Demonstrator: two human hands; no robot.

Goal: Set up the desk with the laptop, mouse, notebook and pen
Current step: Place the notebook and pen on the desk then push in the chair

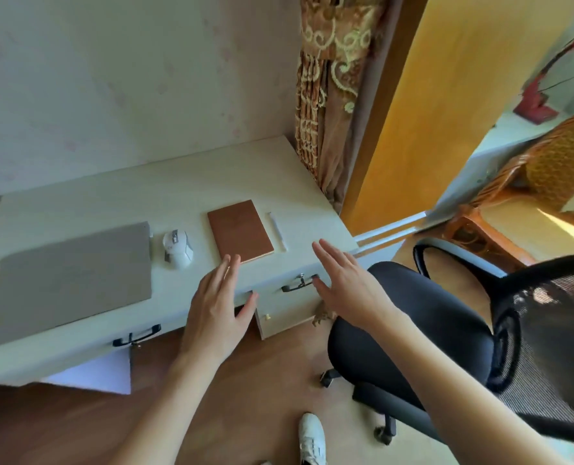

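On pale desk (178, 193): laptop (67, 280), mouse (177, 248), notebook (240, 230), pen (276, 231); both hands spread, empty.

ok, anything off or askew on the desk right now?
Nothing stands out. The closed grey laptop, white mouse, brown notebook and white pen lie in a tidy row on the pale desk, none overlapping. Both hands, left and right, are open and empty.
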